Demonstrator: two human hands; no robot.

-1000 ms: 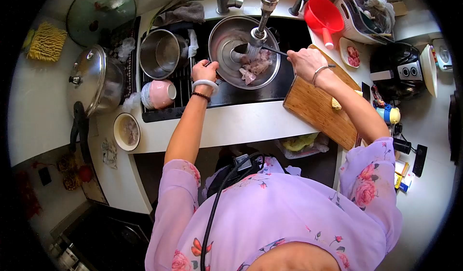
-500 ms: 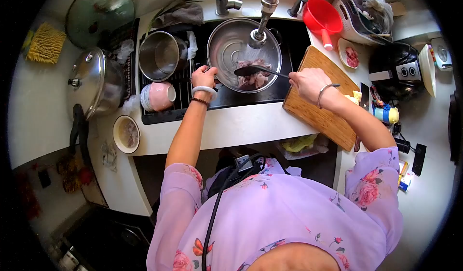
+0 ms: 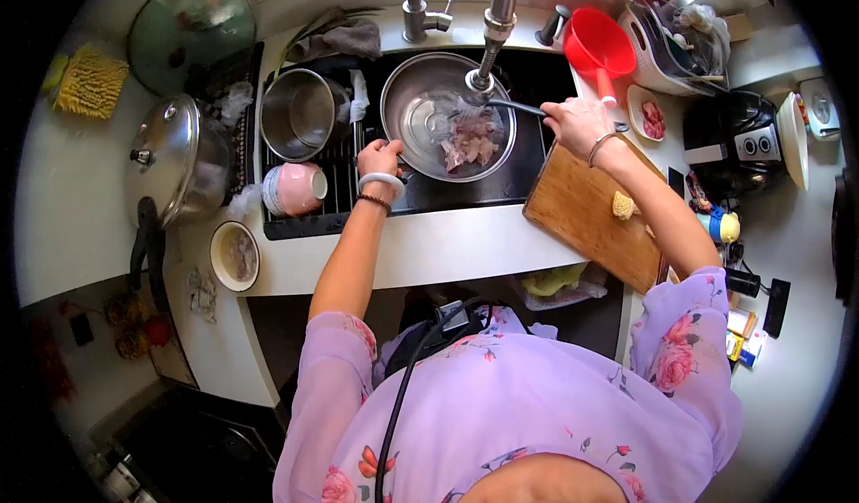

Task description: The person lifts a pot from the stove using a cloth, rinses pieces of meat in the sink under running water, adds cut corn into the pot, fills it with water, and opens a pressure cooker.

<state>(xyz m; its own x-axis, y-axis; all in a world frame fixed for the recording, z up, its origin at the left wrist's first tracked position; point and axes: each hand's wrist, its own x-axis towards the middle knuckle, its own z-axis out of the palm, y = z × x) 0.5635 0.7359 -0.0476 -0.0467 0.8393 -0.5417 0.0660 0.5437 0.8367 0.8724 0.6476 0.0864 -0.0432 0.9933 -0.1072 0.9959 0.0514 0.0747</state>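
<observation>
A steel pan (image 3: 420, 118) sits in the dark sink, with pale pink pieces of meat (image 3: 471, 140) heaped in its right half. My left hand (image 3: 381, 160) is closed at the pan's left rim, apparently around a dark handle mostly hidden by my fingers. My right hand (image 3: 580, 123) grips the handle of a black cooking spoon (image 3: 528, 108). Its head reaches over the pan and is mostly hidden behind the faucet nozzle (image 3: 480, 80). Below my right forearm lies a wooden cutting board (image 3: 582, 208) with a cut piece of corn (image 3: 623, 205) on it.
Left of the pan are an empty steel pot (image 3: 300, 114) and a pink bowl (image 3: 300, 188) on its side. A pressure cooker (image 3: 165, 158) and an enamel bowl (image 3: 234, 255) stand farther left. At right are a red dipper (image 3: 598, 42), a plate of meat (image 3: 648, 114) and a black appliance (image 3: 729, 136).
My right hand has raised the spoon up and right, from the meat toward the nozzle. The meat is more exposed. My left hand stays at the pan's rim.
</observation>
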